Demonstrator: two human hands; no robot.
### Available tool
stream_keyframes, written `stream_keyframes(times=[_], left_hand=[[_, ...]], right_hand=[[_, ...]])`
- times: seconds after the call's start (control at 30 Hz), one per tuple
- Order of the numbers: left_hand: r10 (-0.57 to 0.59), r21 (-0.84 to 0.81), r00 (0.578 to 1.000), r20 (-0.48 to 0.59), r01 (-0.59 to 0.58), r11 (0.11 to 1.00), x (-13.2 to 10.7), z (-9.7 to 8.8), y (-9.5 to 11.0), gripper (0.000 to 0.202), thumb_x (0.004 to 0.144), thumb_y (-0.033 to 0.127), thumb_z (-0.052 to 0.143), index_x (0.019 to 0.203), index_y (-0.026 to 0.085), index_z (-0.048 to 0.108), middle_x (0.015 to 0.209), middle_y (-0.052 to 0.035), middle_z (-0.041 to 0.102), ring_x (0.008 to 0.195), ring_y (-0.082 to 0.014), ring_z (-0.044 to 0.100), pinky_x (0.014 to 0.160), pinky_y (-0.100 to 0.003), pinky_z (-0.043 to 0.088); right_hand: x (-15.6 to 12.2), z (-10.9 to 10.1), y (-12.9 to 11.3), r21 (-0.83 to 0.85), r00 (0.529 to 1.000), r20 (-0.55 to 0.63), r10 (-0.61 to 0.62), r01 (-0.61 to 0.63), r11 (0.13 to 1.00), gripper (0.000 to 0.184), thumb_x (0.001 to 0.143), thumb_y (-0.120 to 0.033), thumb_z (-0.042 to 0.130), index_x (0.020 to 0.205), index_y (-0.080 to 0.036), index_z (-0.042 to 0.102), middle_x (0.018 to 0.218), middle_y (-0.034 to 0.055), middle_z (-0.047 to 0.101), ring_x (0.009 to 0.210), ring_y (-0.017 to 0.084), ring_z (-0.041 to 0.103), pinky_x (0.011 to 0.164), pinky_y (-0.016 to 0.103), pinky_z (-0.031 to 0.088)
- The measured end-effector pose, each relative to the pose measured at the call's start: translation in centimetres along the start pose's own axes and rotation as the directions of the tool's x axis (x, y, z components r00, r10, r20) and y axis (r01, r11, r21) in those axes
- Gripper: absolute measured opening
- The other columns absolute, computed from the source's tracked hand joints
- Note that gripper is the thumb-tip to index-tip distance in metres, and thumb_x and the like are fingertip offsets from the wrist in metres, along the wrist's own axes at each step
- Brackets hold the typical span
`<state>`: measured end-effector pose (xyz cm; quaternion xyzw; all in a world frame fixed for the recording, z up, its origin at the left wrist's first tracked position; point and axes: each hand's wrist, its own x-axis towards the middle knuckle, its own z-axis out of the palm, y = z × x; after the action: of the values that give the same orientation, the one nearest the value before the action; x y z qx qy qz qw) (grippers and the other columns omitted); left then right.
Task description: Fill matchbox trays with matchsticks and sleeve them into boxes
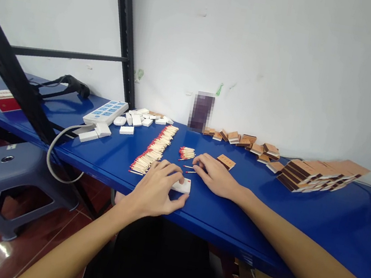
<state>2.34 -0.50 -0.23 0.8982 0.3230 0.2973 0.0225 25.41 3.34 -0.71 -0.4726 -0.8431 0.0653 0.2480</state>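
Note:
My left hand is curled around a small white matchbox tray at the table's front edge, thumb on the near side and fingers on the far side. Part of the tray is hidden under the fingers. My right hand is closed, with thumb and fingertips at the tail ends of two red-tipped matches. Just beyond them lies a small pile of matches. A long row of matches runs away from my left hand. Behind my right hand lies an orange-brown matchbox sleeve.
White trays lie scattered at the back left, near a power strip. Loose matchbox sleeves line the wall, and a stack of matchboxes stands at right. Black shelf posts and a grey stool are on the left.

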Motion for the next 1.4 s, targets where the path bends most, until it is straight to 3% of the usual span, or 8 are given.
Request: stream_keyframes(times=[0.17,0.57,0.8,1.17,1.4], left_hand=[[0.006,0.006,0.998,0.065,-0.007,1.0,0.11,0.27,-0.07,0.017,0.089,0.032,0.06,0.093,0.018,0.07,0.099,-0.0063,0.07,0.093,-0.0233,0.061,0.088,-0.042,0.044],[0.05,-0.01,0.996,0.071,-0.049,0.999,0.06,0.34,-0.29,0.024,0.096,0.029,0.052,0.109,0.016,0.068,0.116,-0.0092,0.07,0.102,-0.0245,0.061,0.094,-0.043,0.048],[0.077,0.034,0.975,0.21,-0.086,0.996,0.42,-0.41,0.15,0.033,0.102,0.028,0.037,0.113,0.017,0.065,0.115,-0.0119,0.062,0.103,-0.0256,0.054,0.095,-0.046,0.046],[0.081,0.063,0.957,0.278,-0.103,0.993,0.32,-0.54,-0.1,0.044,0.105,0.031,0.025,0.135,0.015,0.052,0.139,-0.0111,0.056,0.112,-0.0267,0.048,0.1,-0.046,0.042],[0.04,0.044,0.963,0.267,-0.054,0.998,0.28,-0.4,0.01,0.045,0.103,0.03,0.031,0.143,0.015,0.045,0.148,-0.0119,0.05,0.12,-0.0281,0.049,0.104,-0.048,0.042]], right_hand=[[-0.02,-0.06,0.01,-0.027,1.0,0.009,0.002,-0.001,1.0,0.014,0.099,-0.029,0.044,0.102,-0.022,0.055,0.092,0.0039,0.057,0.079,0.019,0.057,0.076,0.035,0.044],[0.05,-0.18,-0.2,-0.023,1.0,0.024,0.004,-0.003,1.0,0.023,0.101,-0.03,0.036,0.104,-0.022,0.058,0.099,0.0062,0.06,0.088,0.021,0.06,0.082,0.038,0.046],[0.02,-0.18,-0.13,-0.028,1.0,0.019,-0.019,0.019,0.999,0.025,0.102,-0.032,0.035,0.104,-0.022,0.058,0.099,0.0064,0.061,0.093,0.022,0.061,0.086,0.039,0.046],[-0.04,-0.2,-0.17,-0.016,1.0,0.021,-0.006,0.006,1.0,0.025,0.102,-0.031,0.036,0.106,-0.021,0.058,0.102,0.0071,0.061,0.093,0.022,0.06,0.085,0.039,0.046],[-0.04,-0.33,-0.35,-0.012,1.0,0.027,-0.006,0.006,1.0,0.026,0.102,-0.033,0.036,0.107,-0.022,0.058,0.101,0.0077,0.061,0.094,0.024,0.061,0.085,0.04,0.046]])
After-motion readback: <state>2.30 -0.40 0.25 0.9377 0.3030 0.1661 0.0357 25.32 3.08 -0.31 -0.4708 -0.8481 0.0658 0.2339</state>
